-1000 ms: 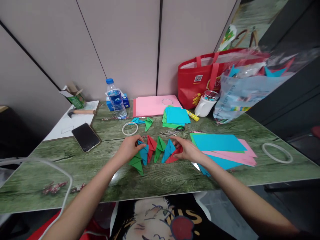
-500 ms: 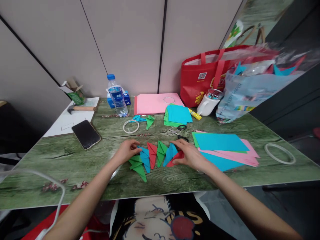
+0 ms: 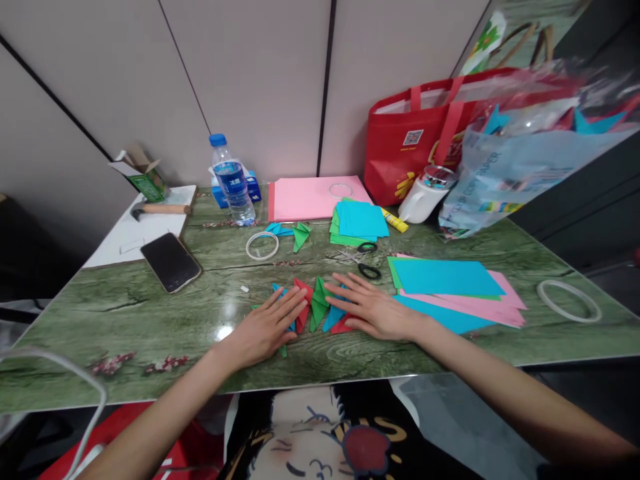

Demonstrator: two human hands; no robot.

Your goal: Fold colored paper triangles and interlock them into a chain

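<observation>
A row of folded paper pieces in green, blue and red lies on the table near its front. My left hand [image 3: 267, 327] rests flat with fingers stretched over the row's left end, hiding most of the green and blue pieces there. Over the right end lies my right hand [image 3: 377, 307], its fingers spread across a blue folded piece [image 3: 334, 319] and a red one [image 3: 342, 325]. Between the two hands a green folded piece [image 3: 319, 305] shows fully, with a red folded piece [image 3: 303, 317] partly under the left fingertips.
Scissors [image 3: 369, 270] lie just beyond my right hand. Coloured paper sheets [image 3: 445, 277] and a white ring [image 3: 569, 300] are to the right. Behind stand a water bottle [image 3: 233, 183], a white mug [image 3: 425, 197] and a red bag [image 3: 393, 153]. A phone [image 3: 170, 262] and hammer [image 3: 163, 209] lie left.
Both hands have gone from holding the row's ends with bent fingers to lying flat on top of it. My left hand has moved right, over the pieces.
</observation>
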